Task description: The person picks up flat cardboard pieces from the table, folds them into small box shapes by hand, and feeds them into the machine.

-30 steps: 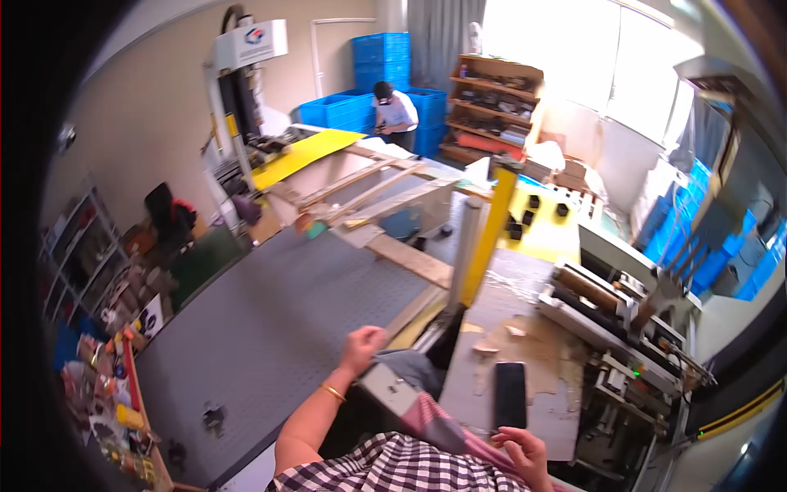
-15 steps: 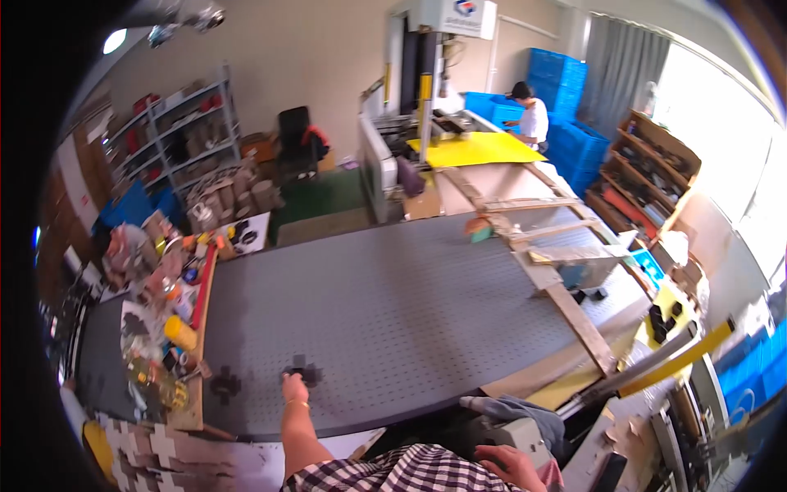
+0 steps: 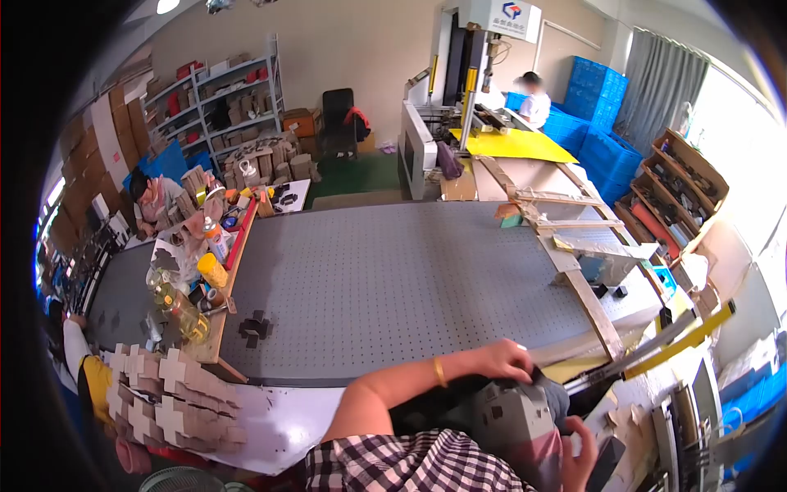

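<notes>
My left hand [image 3: 507, 361] is closed, with its fingers curled down over a small dark piece [image 3: 537, 375] that is mostly hidden, above a grey metal box [image 3: 515, 418] and a grey cloth. My right hand [image 3: 579, 461] is at the lower right, beside the box, its fingers bent but apart and nothing visible in them. A black phone [image 3: 605, 464] lies just right of it. One dark cross-shaped piece [image 3: 255, 328] lies on the perforated grey table [image 3: 385, 271], near its left end.
Bottles and tools crowd a wooden-edged board [image 3: 215, 336] at left. Stacked cardboard crosses [image 3: 168, 394] stand at lower left. A wooden frame [image 3: 586, 299] and yellow post [image 3: 680, 344] are at right. Co-workers [image 3: 156, 201] are at far left and by the blue crates [image 3: 566, 127].
My left hand reached left to a dark cross-shaped piece on the table, then came back right; that piece is gone from the table. The view has swung left.
</notes>
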A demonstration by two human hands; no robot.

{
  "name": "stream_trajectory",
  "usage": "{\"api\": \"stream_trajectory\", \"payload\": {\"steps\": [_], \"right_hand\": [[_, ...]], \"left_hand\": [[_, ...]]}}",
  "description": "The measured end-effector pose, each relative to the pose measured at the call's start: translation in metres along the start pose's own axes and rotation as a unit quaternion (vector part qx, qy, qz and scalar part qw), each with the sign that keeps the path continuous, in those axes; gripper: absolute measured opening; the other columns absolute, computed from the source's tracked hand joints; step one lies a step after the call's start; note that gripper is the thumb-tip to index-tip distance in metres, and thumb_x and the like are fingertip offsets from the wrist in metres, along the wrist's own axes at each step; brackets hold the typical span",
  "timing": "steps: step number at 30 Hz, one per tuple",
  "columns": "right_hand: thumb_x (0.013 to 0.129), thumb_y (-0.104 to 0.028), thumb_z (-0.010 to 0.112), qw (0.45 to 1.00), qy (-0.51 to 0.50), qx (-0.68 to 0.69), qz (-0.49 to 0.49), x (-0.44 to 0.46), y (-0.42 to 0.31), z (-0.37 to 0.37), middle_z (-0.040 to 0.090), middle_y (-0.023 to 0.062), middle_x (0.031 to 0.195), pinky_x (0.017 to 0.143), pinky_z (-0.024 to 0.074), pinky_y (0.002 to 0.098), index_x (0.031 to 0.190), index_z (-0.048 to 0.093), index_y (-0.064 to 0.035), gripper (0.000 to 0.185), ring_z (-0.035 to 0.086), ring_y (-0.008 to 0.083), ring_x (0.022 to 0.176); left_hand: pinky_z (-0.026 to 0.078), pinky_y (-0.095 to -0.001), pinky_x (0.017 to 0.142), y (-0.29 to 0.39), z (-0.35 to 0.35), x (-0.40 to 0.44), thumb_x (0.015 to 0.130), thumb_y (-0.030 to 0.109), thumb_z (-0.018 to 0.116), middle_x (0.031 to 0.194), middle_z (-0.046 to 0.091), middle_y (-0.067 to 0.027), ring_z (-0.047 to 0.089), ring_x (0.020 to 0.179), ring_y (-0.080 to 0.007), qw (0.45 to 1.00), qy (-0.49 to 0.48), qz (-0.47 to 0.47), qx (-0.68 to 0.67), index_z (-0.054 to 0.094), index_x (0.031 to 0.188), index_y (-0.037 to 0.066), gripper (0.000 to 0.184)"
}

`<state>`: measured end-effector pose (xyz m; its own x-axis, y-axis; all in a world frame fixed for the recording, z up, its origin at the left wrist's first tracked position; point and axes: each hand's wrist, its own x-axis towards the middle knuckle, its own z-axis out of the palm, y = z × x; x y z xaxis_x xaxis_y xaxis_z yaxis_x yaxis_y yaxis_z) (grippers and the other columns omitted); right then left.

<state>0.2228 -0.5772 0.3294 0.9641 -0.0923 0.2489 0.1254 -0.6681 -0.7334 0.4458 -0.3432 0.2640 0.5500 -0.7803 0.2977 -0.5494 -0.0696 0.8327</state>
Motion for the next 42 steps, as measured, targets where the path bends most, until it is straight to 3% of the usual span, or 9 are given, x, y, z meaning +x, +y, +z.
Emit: {"api": "stream_trajectory", "payload": {"steps": [2,3,9,13,18,33,37,40,42], "right_hand": [[0.094,-0.009,0.059,0.995,0.089,-0.011,-0.037,-0.025,-0.002,-0.027,0.067,0.0150,0.114,0.092,0.0470,0.0378,0.122,0.062,-0.0026,0.029,0.062,0.0301,0.107],[0.083,-0.006,0.065,0.987,0.150,0.021,-0.050,-0.038,0.029,-0.029,0.066,0.0145,0.110,0.091,0.0479,0.0356,0.119,0.063,-0.0026,0.036,0.062,0.0292,0.105],[0.078,-0.003,0.065,0.991,0.133,-0.029,-0.017,-0.140,0.065,-0.082,0.066,0.0159,0.111,0.093,0.0466,0.0385,0.116,0.064,-0.0017,0.038,0.061,0.0316,0.106],[0.086,-0.010,0.067,0.975,0.161,0.132,0.072,-0.186,0.074,-0.119,0.066,0.0141,0.113,0.094,0.0458,0.0346,0.120,0.063,-0.0021,0.035,0.062,0.0269,0.107],[0.086,-0.017,0.072,0.969,0.228,0.067,0.067,-0.203,0.103,-0.153,0.065,0.0131,0.116,0.094,0.0461,0.0344,0.128,0.057,-0.0038,0.047,0.061,0.0270,0.109],[0.080,-0.028,0.077,0.941,0.278,-0.196,-0.001,-0.167,0.205,-0.300,0.063,0.0079,0.113,0.100,0.0400,0.0408,0.135,0.050,-0.0071,0.065,0.057,0.0293,0.107],[0.084,-0.015,0.074,0.959,0.266,-0.043,0.084,-0.141,0.275,-0.370,0.065,0.0083,0.106,0.093,0.0475,0.0359,0.136,0.048,-0.0032,0.060,0.062,0.0204,0.100],[0.087,-0.013,0.073,0.925,0.294,0.211,0.119,-0.106,0.347,-0.423,0.067,0.0093,0.101,0.083,0.0523,0.0281,0.137,0.045,-0.0003,0.059,0.063,0.0134,0.094],[0.085,-0.015,0.076,0.921,0.323,0.198,0.086,-0.088,0.355,-0.456,0.067,0.0093,0.101,0.083,0.0523,0.0269,0.138,0.044,-0.0015,0.063,0.063,0.0130,0.095]], "left_hand": [[0.048,-0.0387,0.074,0.050,0.047,0.039,0.078,0.028,0.076,0.080,0.066,-0.0086,0.059,0.081,-0.0279,0.980,-0.052,0.185,0.041,0.069,0.082,0.007,0.023],[0.048,-0.0387,0.074,0.075,0.066,0.048,0.078,0.028,0.076,0.080,0.066,-0.0086,0.059,0.081,-0.0279,0.978,-0.069,0.192,0.040,0.069,0.082,0.007,0.023],[0.047,-0.0382,0.073,0.167,0.176,0.091,0.081,0.026,0.074,0.080,0.065,-0.0054,0.056,0.081,-0.0264,0.926,-0.189,0.324,0.042,0.070,0.082,0.009,0.018],[0.047,-0.0377,0.076,0.206,0.221,0.113,0.085,0.022,0.072,0.086,0.067,-0.0050,0.057,0.083,-0.0254,0.893,-0.309,0.325,-0.033,0.073,0.090,0.010,0.013],[0.044,-0.0398,0.090,0.208,0.271,0.156,0.081,0.021,0.077,0.103,0.064,-0.0097,0.059,0.099,-0.0268,0.874,-0.378,0.305,-0.018,0.070,0.091,0.008,0.018],[0.044,-0.0415,0.097,0.204,0.380,0.284,0.070,0.015,0.083,0.114,0.064,-0.0073,0.054,0.113,-0.0317,0.903,-0.201,0.377,0.040,0.066,0.111,0.010,0.045],[0.049,-0.0338,0.090,0.195,0.435,0.368,0.075,0.003,0.079,0.125,0.061,-0.0089,0.059,0.108,-0.0209,0.936,-0.238,0.228,-0.121,0.061,0.118,0.006,0.048],[0.054,-0.0257,0.082,0.190,0.475,0.449,0.085,-0.005,0.067,0.109,0.063,-0.0083,0.065,0.095,-0.0137,0.914,-0.299,0.067,-0.267,0.043,0.139,0.006,0.060],[0.052,-0.0272,0.075,0.190,0.488,0.499,0.077,0.008,0.080,0.094,0.068,-0.0074,0.062,0.084,-0.0091,0.936,-0.222,0.189,-0.194,0.047,0.136,0.007,0.067]]}}
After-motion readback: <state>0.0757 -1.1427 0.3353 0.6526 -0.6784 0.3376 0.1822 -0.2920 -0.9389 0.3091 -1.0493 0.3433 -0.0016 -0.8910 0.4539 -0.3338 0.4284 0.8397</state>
